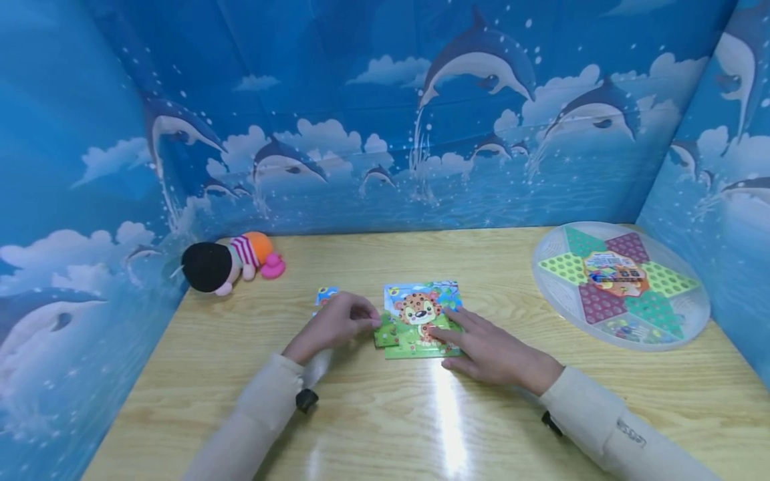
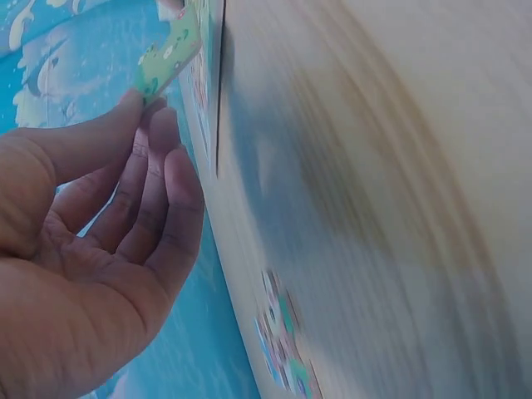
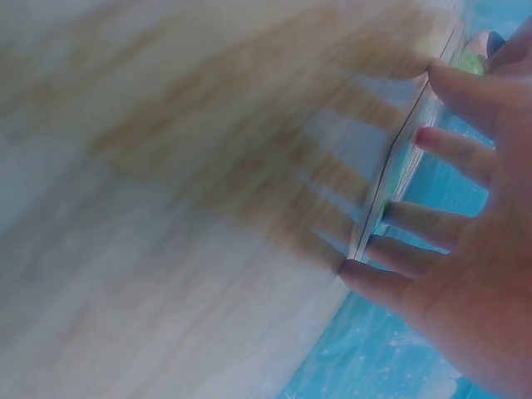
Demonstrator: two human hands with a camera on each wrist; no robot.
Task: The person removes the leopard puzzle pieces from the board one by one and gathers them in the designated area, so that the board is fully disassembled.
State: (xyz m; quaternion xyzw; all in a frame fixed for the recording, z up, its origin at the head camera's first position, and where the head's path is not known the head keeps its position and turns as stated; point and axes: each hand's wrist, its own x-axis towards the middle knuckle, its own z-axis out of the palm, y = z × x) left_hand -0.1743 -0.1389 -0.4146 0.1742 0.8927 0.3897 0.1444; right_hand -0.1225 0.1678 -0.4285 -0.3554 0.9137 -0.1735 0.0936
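Bright head view, hazier wrist views.
White glare streaks the tabletop; soft shadow edges the left sleeve; both wrist pictures look blurred, low in contrast.

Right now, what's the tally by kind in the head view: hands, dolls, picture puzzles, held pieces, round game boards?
Hands: 2 (left hand, right hand)
Doll: 1
Puzzle: 1
Held piece: 1
Game board: 1
Total: 6
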